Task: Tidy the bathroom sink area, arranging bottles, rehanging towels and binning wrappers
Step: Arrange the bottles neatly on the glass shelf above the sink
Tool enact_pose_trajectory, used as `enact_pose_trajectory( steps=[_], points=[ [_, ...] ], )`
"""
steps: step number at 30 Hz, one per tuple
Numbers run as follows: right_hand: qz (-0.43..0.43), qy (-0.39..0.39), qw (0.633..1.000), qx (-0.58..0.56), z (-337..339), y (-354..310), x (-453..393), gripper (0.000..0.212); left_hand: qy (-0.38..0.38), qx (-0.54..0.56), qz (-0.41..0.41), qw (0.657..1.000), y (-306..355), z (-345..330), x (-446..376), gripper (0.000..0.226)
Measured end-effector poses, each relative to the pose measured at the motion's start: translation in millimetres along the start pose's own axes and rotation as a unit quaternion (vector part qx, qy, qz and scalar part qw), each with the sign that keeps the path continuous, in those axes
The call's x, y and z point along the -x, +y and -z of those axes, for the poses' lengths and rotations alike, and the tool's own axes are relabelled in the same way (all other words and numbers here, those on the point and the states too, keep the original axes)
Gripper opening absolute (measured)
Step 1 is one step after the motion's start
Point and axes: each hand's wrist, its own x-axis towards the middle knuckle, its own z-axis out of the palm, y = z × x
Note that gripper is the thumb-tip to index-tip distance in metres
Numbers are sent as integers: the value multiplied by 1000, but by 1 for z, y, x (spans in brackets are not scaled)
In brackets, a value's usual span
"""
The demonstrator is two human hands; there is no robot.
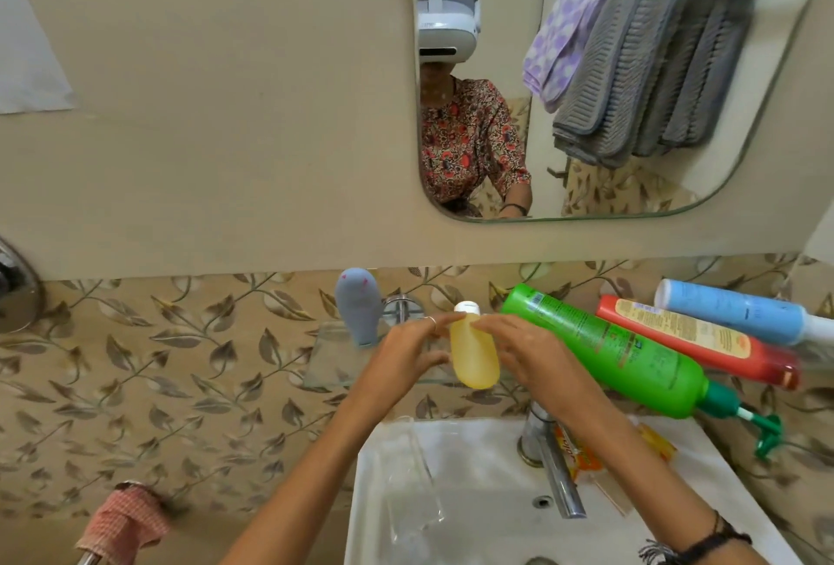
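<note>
A small yellow bottle [474, 352] with a white cap stands on the glass shelf [325, 366] above the sink. My left hand [406, 347] touches its left side and my right hand [519, 352] its right side, fingers around it. A grey-blue bottle [359, 305] stands upright on the shelf to the left. To the right a green pump bottle [604, 347], a red bottle [695, 341] and a blue bottle [740, 309] lean tilted. An orange wrapper [582, 456] lies on the sink rim behind the tap.
The white sink [451, 497] with a chrome tap [550, 460] is below, with a clear glass item [415, 487] on its left rim. A pink checked cloth [124, 519] hangs at lower left. The mirror [632, 185] reflects grey and purple towels [632, 54].
</note>
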Motion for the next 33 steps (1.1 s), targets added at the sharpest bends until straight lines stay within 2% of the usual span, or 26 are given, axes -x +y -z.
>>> enact_pose_trajectory(
  steps=[5,8,12,20,25,28,31,33],
  points=[
    [18,16,986,-163,1,-4,-2,42,70,100,25,992,6,0,8,39],
    [1,39,973,-228,8,-12,-16,25,140,154,63,976,15,7,9,36],
    [-35,38,944,-326,12,-23,-39,20,214,181,94,955,27,22,0,14],
    [-22,5,974,-225,-8,-17,-59,24,238,170,161,943,25,18,4,18],
    [-25,25,969,-246,-16,-15,-55,23,242,155,175,942,26,11,5,27],
    [-31,27,971,-235,-16,-16,-50,30,261,140,172,940,32,3,9,32],
    [-58,88,971,-214,-15,-17,-34,35,332,94,150,926,39,-5,16,26],
    [-98,173,949,-244,-19,-18,-11,19,346,69,93,931,48,-11,21,17]
  ],
)
